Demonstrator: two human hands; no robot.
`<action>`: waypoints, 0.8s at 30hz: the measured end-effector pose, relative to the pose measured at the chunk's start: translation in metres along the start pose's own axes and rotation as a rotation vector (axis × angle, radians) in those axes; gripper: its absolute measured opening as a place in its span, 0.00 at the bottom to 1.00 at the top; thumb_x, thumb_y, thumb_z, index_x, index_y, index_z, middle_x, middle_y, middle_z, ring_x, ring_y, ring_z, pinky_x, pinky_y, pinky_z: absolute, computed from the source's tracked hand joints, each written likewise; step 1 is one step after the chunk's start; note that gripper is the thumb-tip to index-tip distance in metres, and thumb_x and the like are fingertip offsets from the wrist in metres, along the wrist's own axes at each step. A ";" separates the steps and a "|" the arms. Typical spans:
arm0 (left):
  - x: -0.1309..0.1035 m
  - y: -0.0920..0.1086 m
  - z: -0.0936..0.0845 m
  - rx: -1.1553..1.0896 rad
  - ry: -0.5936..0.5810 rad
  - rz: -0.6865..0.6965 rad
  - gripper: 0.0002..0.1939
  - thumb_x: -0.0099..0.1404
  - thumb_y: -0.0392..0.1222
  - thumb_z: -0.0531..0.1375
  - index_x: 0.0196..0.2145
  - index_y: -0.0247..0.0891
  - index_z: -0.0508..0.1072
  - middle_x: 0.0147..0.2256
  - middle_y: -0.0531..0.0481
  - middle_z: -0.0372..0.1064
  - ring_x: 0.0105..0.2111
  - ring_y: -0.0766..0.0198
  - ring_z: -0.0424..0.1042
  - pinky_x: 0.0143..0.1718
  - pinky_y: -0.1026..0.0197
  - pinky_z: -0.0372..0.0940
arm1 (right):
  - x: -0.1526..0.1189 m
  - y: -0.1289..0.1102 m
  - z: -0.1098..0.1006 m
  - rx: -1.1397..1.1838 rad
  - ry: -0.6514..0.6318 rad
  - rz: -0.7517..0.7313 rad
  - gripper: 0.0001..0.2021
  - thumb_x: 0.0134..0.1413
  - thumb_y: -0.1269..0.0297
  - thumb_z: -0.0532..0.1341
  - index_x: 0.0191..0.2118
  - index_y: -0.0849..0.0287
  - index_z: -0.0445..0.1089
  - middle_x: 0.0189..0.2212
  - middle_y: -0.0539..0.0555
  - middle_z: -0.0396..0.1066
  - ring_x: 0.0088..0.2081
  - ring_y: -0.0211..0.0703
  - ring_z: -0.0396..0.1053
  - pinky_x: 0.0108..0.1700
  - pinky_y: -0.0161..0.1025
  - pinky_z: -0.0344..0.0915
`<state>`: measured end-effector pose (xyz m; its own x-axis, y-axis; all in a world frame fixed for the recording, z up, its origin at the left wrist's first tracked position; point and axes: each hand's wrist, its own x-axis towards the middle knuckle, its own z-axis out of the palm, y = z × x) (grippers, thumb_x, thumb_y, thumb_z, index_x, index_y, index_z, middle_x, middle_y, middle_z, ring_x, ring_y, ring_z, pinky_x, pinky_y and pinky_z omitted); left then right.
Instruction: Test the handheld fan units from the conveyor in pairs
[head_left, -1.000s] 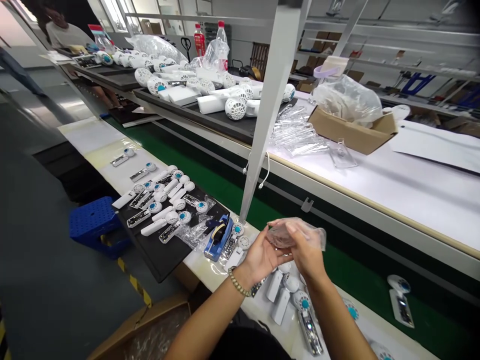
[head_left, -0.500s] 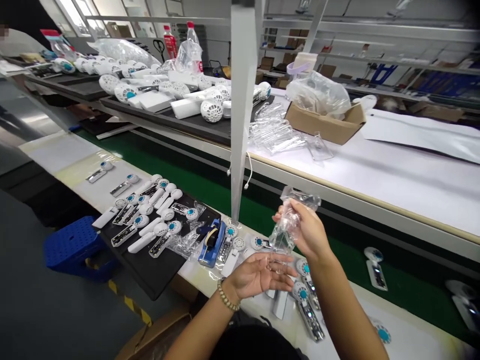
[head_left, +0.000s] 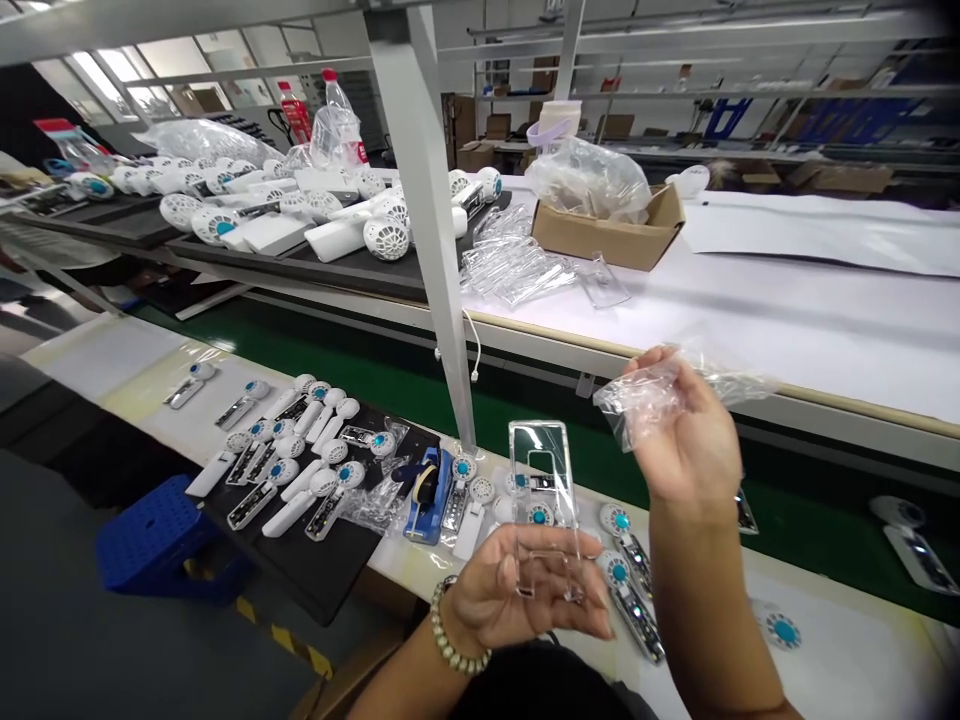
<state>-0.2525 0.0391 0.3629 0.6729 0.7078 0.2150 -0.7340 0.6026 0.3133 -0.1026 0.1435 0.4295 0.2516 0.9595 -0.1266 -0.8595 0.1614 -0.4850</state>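
My left hand (head_left: 525, 585), with a beaded bracelet at the wrist, holds a clear plastic frame (head_left: 541, 450) that stands up from the palm, its lower end resting against the curled fingers. Higher and to the right, my right hand (head_left: 686, 440) grips a crumpled clear plastic bag (head_left: 652, 400) that spreads out past both sides of the fingers. Behind and below the hands lie small white fans with blue centres, among them an opened one (head_left: 634, 605) showing its circuit board. A blue tape dispenser (head_left: 429, 497) sits left of the clear frame.
A black mat (head_left: 315, 570) at the left carries several fans and fan parts. The raised shelf holds more fans, a pile of clear plastic pieces (head_left: 517, 265) and a cardboard box (head_left: 607, 235). A metal post (head_left: 424, 200) rises ahead. A blue stool (head_left: 150, 535) stands lower left.
The clear frame is now out of the bag and in my left hand. My right hand has moved up and to the right with the bag. The view has shifted slightly.
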 end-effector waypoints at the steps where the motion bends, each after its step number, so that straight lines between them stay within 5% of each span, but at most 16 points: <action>1: 0.000 0.001 0.002 0.007 -0.008 0.007 0.27 0.53 0.46 0.63 0.47 0.25 0.68 0.34 0.39 0.72 0.34 0.59 0.73 0.38 0.60 0.66 | -0.001 -0.001 0.000 0.001 0.011 0.005 0.17 0.59 0.72 0.45 0.28 0.60 0.69 0.24 0.47 0.71 0.30 0.29 0.71 0.40 0.30 0.70; 11: -0.001 0.003 0.007 0.030 -0.081 0.045 0.27 0.52 0.45 0.63 0.47 0.26 0.68 0.34 0.38 0.71 0.34 0.59 0.73 0.38 0.59 0.66 | -0.008 -0.003 -0.001 0.027 0.037 0.031 0.15 0.58 0.72 0.46 0.29 0.60 0.68 0.23 0.48 0.71 0.30 0.31 0.71 0.39 0.31 0.72; 24: -0.001 0.002 0.003 0.086 0.002 0.034 0.28 0.47 0.48 0.66 0.44 0.28 0.71 0.32 0.39 0.72 0.29 0.59 0.72 0.38 0.54 0.63 | -0.011 0.001 0.001 -0.013 -0.040 0.062 0.13 0.57 0.72 0.48 0.29 0.60 0.69 0.25 0.48 0.70 0.31 0.32 0.71 0.43 0.31 0.69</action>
<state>-0.2545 0.0380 0.3661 0.6473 0.7282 0.2252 -0.7458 0.5440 0.3846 -0.1063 0.1336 0.4311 0.1798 0.9761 -0.1219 -0.8671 0.0987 -0.4882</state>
